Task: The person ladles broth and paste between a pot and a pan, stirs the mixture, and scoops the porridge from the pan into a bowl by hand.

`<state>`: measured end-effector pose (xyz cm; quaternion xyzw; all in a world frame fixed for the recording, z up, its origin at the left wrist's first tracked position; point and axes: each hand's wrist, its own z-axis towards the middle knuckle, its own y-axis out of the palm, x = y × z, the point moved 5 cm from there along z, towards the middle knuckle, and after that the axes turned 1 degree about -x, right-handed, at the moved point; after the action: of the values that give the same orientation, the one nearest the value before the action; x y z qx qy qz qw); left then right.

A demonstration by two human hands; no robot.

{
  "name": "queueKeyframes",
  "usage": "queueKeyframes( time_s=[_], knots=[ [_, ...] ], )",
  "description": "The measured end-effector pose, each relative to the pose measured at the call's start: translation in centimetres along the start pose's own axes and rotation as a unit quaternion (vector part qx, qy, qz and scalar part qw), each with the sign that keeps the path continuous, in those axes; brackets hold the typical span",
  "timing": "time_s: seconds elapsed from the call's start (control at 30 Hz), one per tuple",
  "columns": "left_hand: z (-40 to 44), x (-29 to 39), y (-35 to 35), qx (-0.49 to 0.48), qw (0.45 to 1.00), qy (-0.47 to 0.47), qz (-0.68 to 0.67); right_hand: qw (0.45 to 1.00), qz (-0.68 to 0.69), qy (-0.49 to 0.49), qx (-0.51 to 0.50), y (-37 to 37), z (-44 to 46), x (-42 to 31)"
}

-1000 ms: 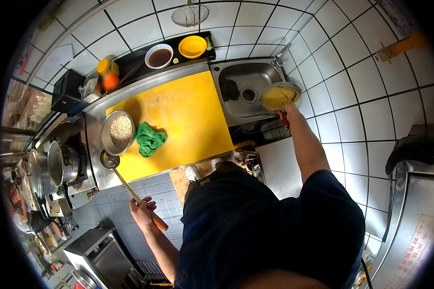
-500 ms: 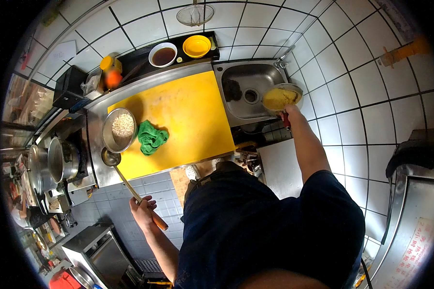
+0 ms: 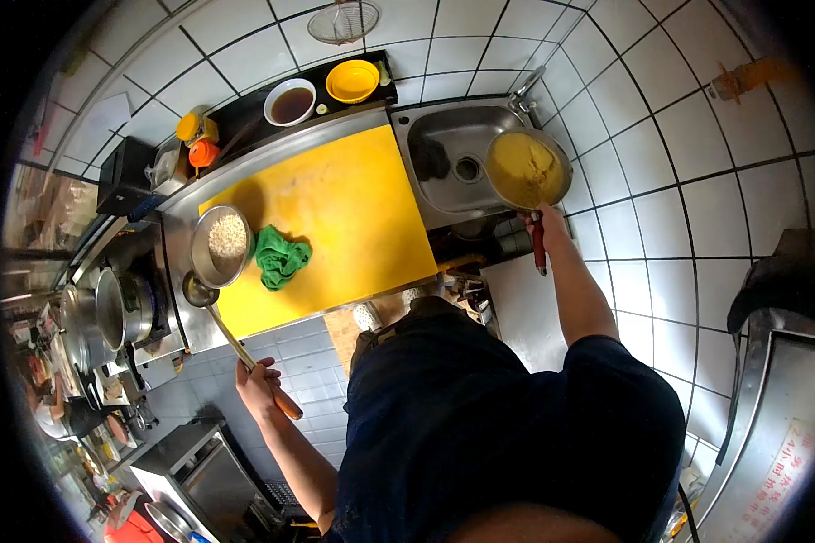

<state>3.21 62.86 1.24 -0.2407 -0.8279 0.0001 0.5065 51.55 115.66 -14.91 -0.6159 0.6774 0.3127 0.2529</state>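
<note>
My left hand [image 3: 259, 385] is closed around the handle of a long ladle [image 3: 229, 335]. The ladle's bowl lies on the metal counter, close to a metal bowl [image 3: 210, 270] of pale, small-cut pieces. To the right, my right hand [image 3: 555, 226] is closed at the red handle of a pan [image 3: 563, 177], near where it joins the rim; some fingers are hidden behind the handle. Inside the pan is a yellow, mushy-looking food [image 3: 521, 167]. The pan overlaps the right side of the sink [image 3: 444, 192]. A crumpled green cloth [image 3: 281, 258] lies beside the metal bowl.
A yellow cutting board [image 3: 344, 208] covers much of the counter. Behind it, a black ledge holds a bowl of dark liquid [image 3: 290, 104], yellow bowls [image 3: 352, 81] and jars. Metal pots [image 3: 122, 308] stand at left. White tiled walls [image 3: 647, 172] close in at right.
My right hand has shifted from the pan's rim down to its handle, and the pan appears larger and more face-on. My left hand still holds the ladle; the whole view shifted slightly.
</note>
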Motion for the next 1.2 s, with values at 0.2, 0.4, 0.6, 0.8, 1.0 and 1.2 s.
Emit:
queueKeyframes(
  time_s=[0.2,0.4,0.6,0.8,1.0,1.2],
  knots=[
    [0.1,0.6,1.6,-0.012,1.000,0.001,-0.008,0.997,-0.008,-0.026,-0.068,2.0,-4.5,-1.4],
    [-0.9,1.1,2.2,0.009,0.999,-0.024,0.038,0.992,-0.074,-0.015,-0.098,4.9,-9.5,-2.1],
    [-2.5,1.9,2.0,0.036,0.999,-0.005,-0.009,0.972,-0.148,-0.029,-0.182,9.8,-15.4,-1.0],
    [-0.9,-0.6,-1.8,0.084,0.994,0.031,0.055,0.952,-0.203,0.002,-0.228,14.7,-18.7,3.2],
    [-1.1,-5.5,-11.8,0.067,0.993,0.062,0.079,0.924,-0.226,0.037,-0.305,24.7,-27.8,8.2],
    [-4.0,-11.1,-23.3,0.060,0.982,0.044,0.174,0.888,-0.243,0.064,-0.386,34.4,-35.5,16.9]
  ],
)
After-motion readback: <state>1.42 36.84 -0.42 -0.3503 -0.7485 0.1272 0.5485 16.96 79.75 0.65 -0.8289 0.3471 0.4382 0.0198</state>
